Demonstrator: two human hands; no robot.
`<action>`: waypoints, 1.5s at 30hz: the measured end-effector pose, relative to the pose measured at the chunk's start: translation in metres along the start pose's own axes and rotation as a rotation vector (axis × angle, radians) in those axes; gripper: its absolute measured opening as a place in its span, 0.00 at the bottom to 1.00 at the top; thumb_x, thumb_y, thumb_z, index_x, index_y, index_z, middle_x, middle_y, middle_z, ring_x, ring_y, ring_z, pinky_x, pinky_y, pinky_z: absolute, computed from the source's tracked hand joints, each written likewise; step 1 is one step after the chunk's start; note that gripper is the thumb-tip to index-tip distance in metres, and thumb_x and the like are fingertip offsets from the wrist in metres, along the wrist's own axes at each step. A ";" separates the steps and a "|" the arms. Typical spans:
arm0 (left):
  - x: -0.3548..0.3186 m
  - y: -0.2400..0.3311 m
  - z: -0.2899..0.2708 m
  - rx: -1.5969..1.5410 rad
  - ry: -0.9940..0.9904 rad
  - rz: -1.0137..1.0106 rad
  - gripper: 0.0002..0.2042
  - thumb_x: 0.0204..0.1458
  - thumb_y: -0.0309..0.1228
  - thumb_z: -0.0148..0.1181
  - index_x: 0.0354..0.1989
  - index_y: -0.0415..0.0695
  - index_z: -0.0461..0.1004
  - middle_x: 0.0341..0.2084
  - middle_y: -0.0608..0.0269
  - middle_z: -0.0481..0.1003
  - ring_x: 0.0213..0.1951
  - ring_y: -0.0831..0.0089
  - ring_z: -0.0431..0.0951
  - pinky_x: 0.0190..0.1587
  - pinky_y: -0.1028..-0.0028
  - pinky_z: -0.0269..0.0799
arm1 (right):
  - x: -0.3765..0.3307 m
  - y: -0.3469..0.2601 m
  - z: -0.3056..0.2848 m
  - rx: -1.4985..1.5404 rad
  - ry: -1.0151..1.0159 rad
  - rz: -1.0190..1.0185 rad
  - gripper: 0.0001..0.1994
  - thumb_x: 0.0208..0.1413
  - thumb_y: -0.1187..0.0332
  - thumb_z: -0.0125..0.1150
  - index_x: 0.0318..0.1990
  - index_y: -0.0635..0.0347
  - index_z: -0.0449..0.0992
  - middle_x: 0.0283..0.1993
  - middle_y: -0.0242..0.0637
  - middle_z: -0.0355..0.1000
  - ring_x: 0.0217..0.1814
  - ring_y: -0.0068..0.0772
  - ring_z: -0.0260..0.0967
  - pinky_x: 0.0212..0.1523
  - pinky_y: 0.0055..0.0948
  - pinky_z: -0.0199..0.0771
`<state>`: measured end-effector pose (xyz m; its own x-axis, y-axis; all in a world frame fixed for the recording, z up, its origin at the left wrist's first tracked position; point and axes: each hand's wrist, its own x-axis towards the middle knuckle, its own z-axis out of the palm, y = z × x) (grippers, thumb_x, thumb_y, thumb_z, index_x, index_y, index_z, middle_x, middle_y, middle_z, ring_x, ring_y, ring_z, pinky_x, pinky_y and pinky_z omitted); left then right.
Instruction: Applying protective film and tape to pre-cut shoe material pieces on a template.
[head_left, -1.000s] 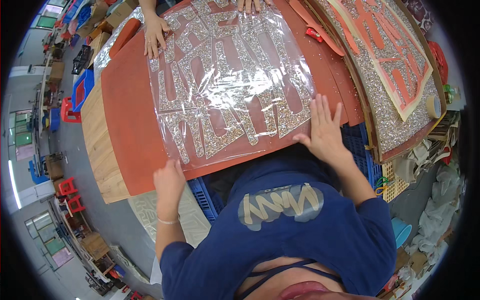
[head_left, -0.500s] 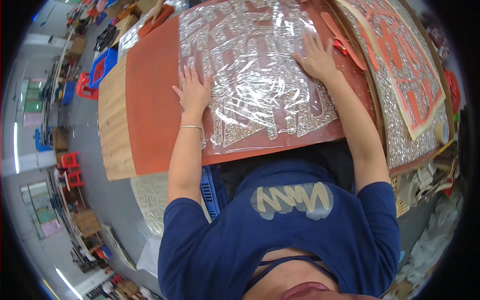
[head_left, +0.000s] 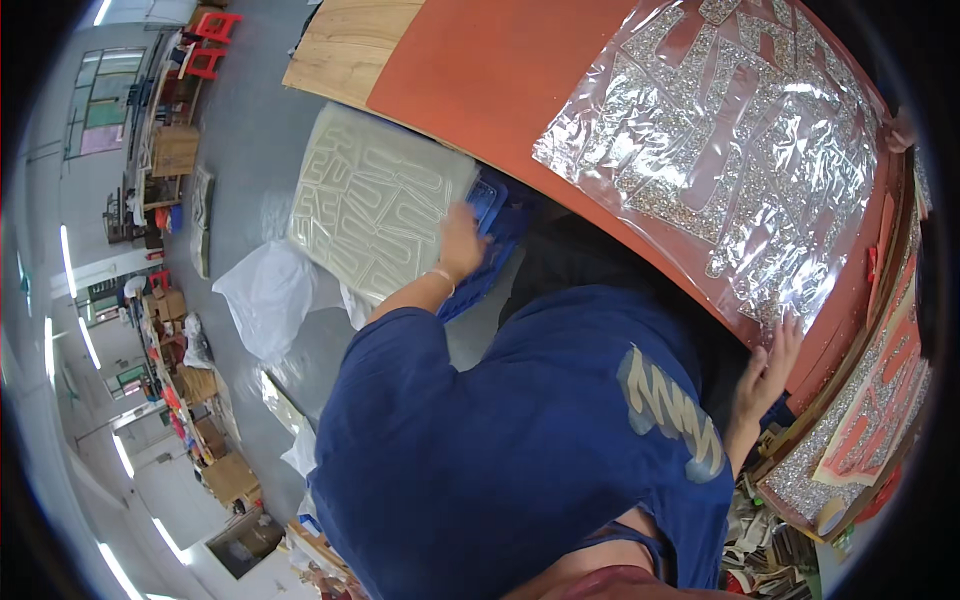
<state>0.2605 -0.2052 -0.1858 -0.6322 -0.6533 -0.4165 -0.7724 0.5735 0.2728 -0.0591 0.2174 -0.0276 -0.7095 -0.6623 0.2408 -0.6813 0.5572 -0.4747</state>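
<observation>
My left hand [head_left: 462, 243] is low beside the table, at the edge of a stack of cream, see-through sheets [head_left: 370, 200] with raised line patterns. Its fingers are smeared, so whether they grip a sheet does not show. The stack lies by a blue plastic crate [head_left: 490, 255]. My right hand [head_left: 768, 375], fingers stretched, is at the table's near edge, by the lower corner of a clear film sheet with glittery silver cut-out shapes [head_left: 690, 190]. That sheet lies flat on a red-orange mat [head_left: 490, 80].
A wooden board [head_left: 350, 45] adjoins the mat. At right stands a glittery panel with a red-patterned sheet [head_left: 880, 390] and a tape roll [head_left: 831, 515]. Another person's hand [head_left: 900, 132] shows at the far right. White plastic bags [head_left: 265, 300] lie on the floor.
My body has turned left and leaned down. My left hand has left the film sheet and reached the cream stack; my right hand has slid to the table's near edge.
</observation>
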 end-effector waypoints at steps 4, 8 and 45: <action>0.052 -0.023 -0.006 0.227 0.100 -0.530 0.49 0.46 0.51 0.64 0.69 0.37 0.42 0.67 0.39 0.46 0.69 0.47 0.44 0.63 0.43 0.48 | 0.004 -0.005 -0.022 -0.102 0.076 -0.012 0.15 0.66 0.68 0.42 0.52 0.65 0.73 0.60 0.44 0.67 0.70 0.51 0.53 0.68 0.47 0.49; 0.102 -0.034 0.008 0.199 0.000 -0.520 0.45 0.48 0.46 0.62 0.69 0.38 0.45 0.67 0.36 0.45 0.69 0.44 0.41 0.64 0.40 0.45 | -0.005 -0.007 -0.018 -0.153 0.072 0.026 0.13 0.64 0.71 0.45 0.49 0.66 0.74 0.59 0.44 0.68 0.70 0.50 0.54 0.67 0.44 0.52; -0.037 0.063 -0.292 -0.278 1.793 -0.050 0.12 0.59 0.31 0.53 0.34 0.34 0.78 0.28 0.59 0.79 0.31 0.69 0.78 0.37 0.67 0.74 | 0.021 -0.017 0.029 -0.080 0.229 -0.192 0.08 0.58 0.77 0.54 0.42 0.67 0.76 0.52 0.44 0.73 0.62 0.49 0.64 0.64 0.46 0.59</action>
<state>0.2171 -0.2897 0.1002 0.2425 -0.4546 0.8570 -0.6583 0.5718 0.4896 -0.0573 0.1797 -0.0394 -0.5825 -0.6341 0.5085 -0.8123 0.4765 -0.3363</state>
